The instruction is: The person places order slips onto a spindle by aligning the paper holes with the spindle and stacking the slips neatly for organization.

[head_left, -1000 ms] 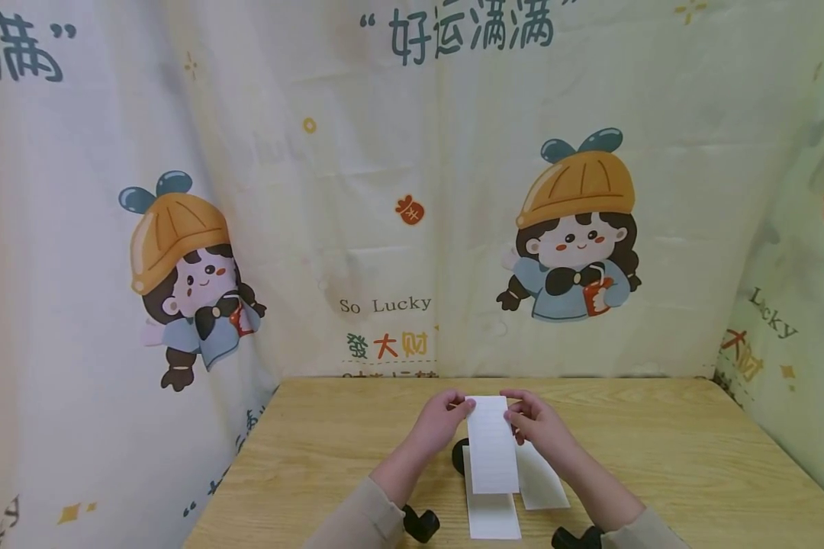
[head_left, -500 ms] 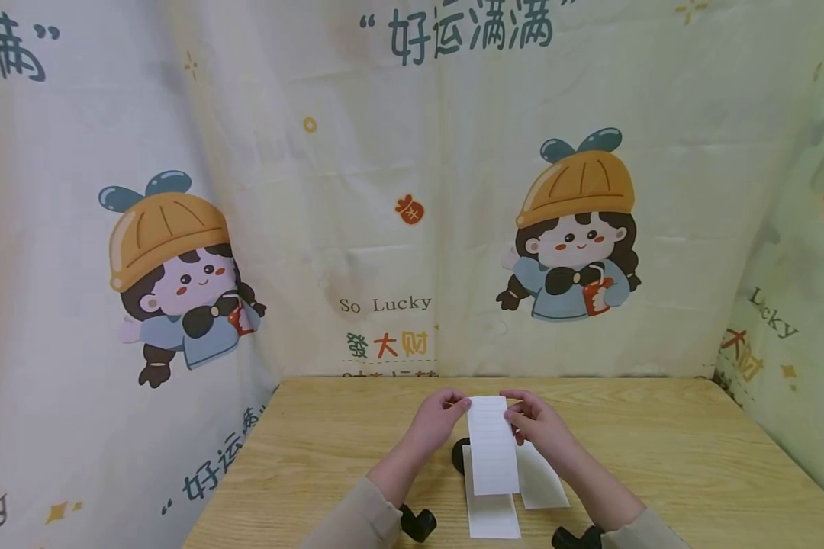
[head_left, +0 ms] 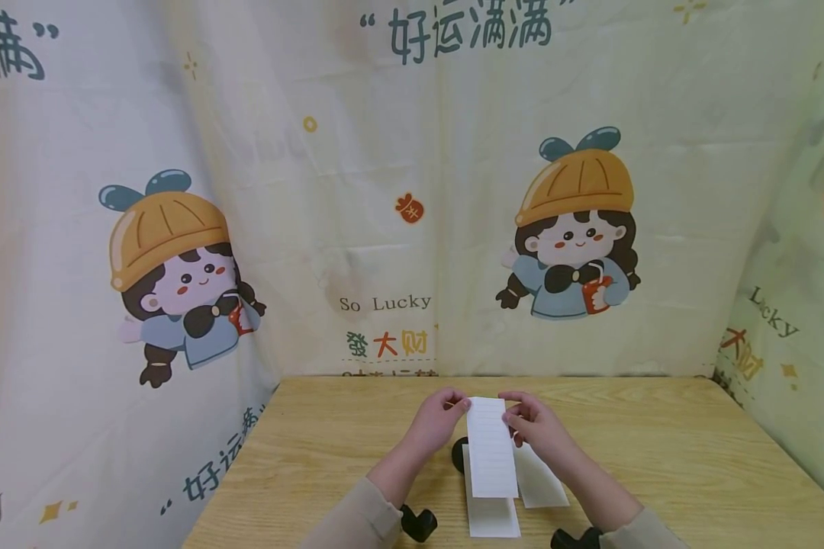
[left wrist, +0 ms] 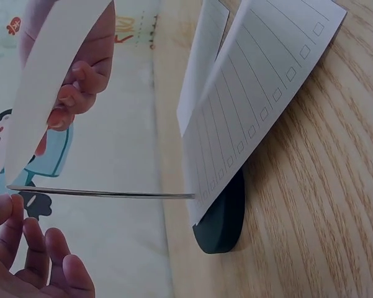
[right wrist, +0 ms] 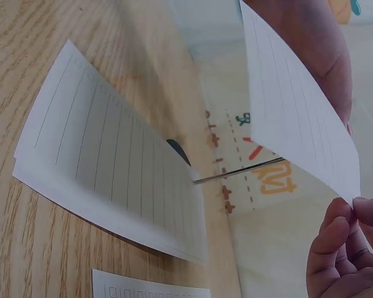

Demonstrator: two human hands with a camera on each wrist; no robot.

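Note:
My left hand [head_left: 436,419] pinches the left upper edge of a white lined paper sheet [head_left: 492,450], and my right hand [head_left: 539,423] grips its right edge. Below the raised sheet stands a paper spike with a black base [left wrist: 226,223] and a thin metal rod [left wrist: 105,194]. In the left wrist view the rod's tip reaches the held sheet's edge; in the right wrist view the sheet hides the tip. Lined sheets [right wrist: 118,143] with small checkboxes lie over the base, around the rod's foot. The head view shows one lower sheet [head_left: 493,520] and another angled right [head_left: 541,484].
The wooden table [head_left: 343,427] reaches back to a printed curtain [head_left: 357,191] with cartoon figures, which also closes both sides. Black wrist camera mounts [head_left: 419,524] sit by the beige sleeves. In the right wrist view, another checkbox sheet [right wrist: 149,285] lies nearer the bottom edge.
The held sheet's lower edge has dropped slightly and the sheet has shifted a little left. Both hands stay almost in place. The curtain at the left has shifted.

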